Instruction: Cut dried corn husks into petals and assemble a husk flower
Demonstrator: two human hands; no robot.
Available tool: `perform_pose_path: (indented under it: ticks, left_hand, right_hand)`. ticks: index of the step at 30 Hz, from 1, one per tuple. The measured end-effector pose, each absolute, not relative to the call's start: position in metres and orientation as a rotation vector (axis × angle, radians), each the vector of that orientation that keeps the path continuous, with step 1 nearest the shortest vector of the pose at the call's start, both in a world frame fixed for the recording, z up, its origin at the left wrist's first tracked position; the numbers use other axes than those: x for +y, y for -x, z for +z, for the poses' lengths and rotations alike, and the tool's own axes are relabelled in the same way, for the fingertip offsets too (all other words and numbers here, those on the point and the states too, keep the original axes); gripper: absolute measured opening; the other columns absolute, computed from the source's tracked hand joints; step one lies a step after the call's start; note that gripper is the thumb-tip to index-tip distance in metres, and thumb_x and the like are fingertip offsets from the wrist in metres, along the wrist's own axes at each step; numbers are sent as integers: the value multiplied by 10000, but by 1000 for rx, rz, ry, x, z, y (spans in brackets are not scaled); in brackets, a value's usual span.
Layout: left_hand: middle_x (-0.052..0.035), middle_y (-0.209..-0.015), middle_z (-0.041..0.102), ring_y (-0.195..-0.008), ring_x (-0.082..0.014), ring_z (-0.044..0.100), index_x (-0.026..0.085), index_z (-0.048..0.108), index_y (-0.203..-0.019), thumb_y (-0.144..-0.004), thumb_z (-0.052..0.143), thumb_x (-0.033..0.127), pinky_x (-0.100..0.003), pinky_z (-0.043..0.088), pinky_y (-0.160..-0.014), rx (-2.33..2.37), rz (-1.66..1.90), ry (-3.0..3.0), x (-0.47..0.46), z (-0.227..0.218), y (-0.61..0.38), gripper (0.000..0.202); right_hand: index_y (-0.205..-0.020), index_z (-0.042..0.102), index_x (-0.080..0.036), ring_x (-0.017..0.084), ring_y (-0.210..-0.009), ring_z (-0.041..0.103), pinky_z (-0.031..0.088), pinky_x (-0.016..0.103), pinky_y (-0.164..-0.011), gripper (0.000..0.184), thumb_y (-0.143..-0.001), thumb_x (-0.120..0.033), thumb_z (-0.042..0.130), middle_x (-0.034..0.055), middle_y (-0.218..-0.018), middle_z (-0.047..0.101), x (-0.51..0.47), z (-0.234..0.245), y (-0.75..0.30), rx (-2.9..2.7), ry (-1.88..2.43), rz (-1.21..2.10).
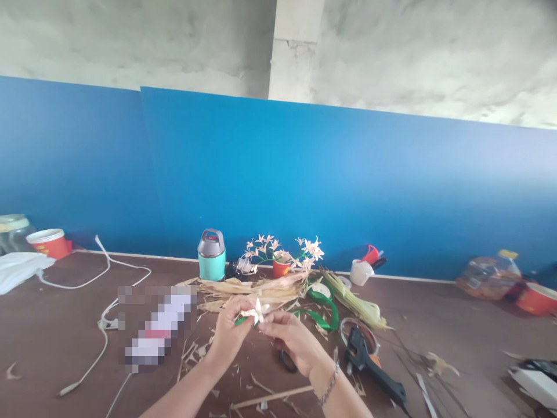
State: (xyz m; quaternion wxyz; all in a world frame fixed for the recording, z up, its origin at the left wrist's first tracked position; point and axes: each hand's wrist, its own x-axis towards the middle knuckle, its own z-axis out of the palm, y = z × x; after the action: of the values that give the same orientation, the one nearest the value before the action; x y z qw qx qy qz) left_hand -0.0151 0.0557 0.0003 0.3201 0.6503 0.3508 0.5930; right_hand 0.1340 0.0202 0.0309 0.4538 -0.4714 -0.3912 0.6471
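Note:
My left hand (228, 331) and my right hand (290, 338) meet above the brown table (52, 342), both pinching a small cream straw flower (257, 312) with a green wrapped stem. The right wrist wears a bracelet. Just behind the hands lies a pile of dried husk strips (243, 290) and a loop of green ribbon (324, 307). Scissors (287, 361) lie partly hidden under my right hand.
A black glue gun (369, 366) lies right of my hands. At the blue wall stand a teal flask (212, 255), a red cup of finished flowers (281, 258), and overturned cups (365, 264). A white cable (104, 313) runs left; husk scraps litter the table.

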Motion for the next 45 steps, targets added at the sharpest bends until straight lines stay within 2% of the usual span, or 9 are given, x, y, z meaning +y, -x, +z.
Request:
perform_pose_path:
  ticks: [10, 13, 17, 19, 23, 28, 36, 41, 45]
  left_hand:
    - [-33, -800, 621, -803, -195, 586, 186, 606, -679, -678, 605, 177, -292, 453, -734, 958, 1490, -1643, 61, -8, 19, 9]
    - [-31, -800, 638, -797, -201, 592, 187, 629, -723, -674, 606, 187, -304, 453, -734, 1028, 1489, -1686, 68, -11, 24, 55]
    - [-24, -758, 645, -792, -214, 594, 190, 602, -654, -647, 582, 174, -332, 440, -765, 1113, 1454, -1784, 71, -6, 27, 27]
    - [-21, -740, 645, -781, -217, 593, 193, 590, -632, -641, 570, 184, -337, 438, -765, 1158, 1388, -1828, 71, -3, 26, 23]
    - [-25, -745, 657, -796, -220, 597, 193, 601, -629, -658, 553, 219, -328, 433, -768, 1276, 1199, -1934, 70, 3, 25, 62]
    - [-21, -750, 692, -789, -228, 618, 199, 634, -639, -669, 559, 249, -317, 430, -750, 1388, 977, -2009, 71, 8, 25, 95]
    - [-17, -827, 722, -862, -230, 633, 228, 659, -743, -694, 551, 204, -309, 401, -775, 1607, 711, -2224, 71, 8, 33, 121]
    - [1, -792, 717, -855, -231, 630, 244, 621, -779, -710, 535, 188, -348, 361, -808, 1741, 665, -2316, 61, -3, 39, 124]
    - [7, -793, 700, -844, -221, 619, 241, 575, -742, -712, 530, 191, -339, 358, -777, 1779, 641, -2339, 56, -9, 39, 73]
  right_hand:
    - [-637, 649, -147, 69, -501, 406, 247, 194, -458, 214, -570, -307, 774, -35, -549, 525, 25, 23, -141, -1016, 1199, 1616]
    - [-699, 665, -162, 72, -484, 385, 235, 205, -449, 176, -657, -331, 696, -30, -567, 534, 27, 33, -155, -1159, 1318, 1440]
    - [-817, 679, -158, 104, -556, 455, 308, 213, -488, 226, -743, -349, 584, 8, -666, 590, 29, 46, -179, -1373, 1504, 1076]
    - [-803, 673, -150, 106, -527, 454, 308, 215, -475, 248, -766, -354, 537, 0, -607, 569, 28, 49, -193, -1461, 1631, 913]
    - [-745, 678, -147, 120, -505, 485, 342, 225, -486, 219, -751, -309, 532, 2, -567, 582, 25, 50, -222, -1541, 1742, 775]
    - [-690, 705, -183, 178, -659, 588, 387, 264, -628, 175, -702, -159, 532, 35, -695, 680, 16, 46, -252, -1630, 1956, 481]
    - [-659, 716, -234, 218, -924, 549, 307, 325, -811, 262, -723, -105, 496, 41, -848, 682, -1, 45, -242, -1736, 2159, 70]
    - [-707, 691, -235, 248, -974, 541, 300, 366, -803, 261, -746, -119, 460, 53, -877, 682, -16, 56, -261, -1685, 2355, 2]
    - [-727, 659, -187, 284, -879, 593, 336, 335, -692, 178, -651, -93, 529, 99, -830, 686, -35, 58, -285, -1667, 2553, 65]
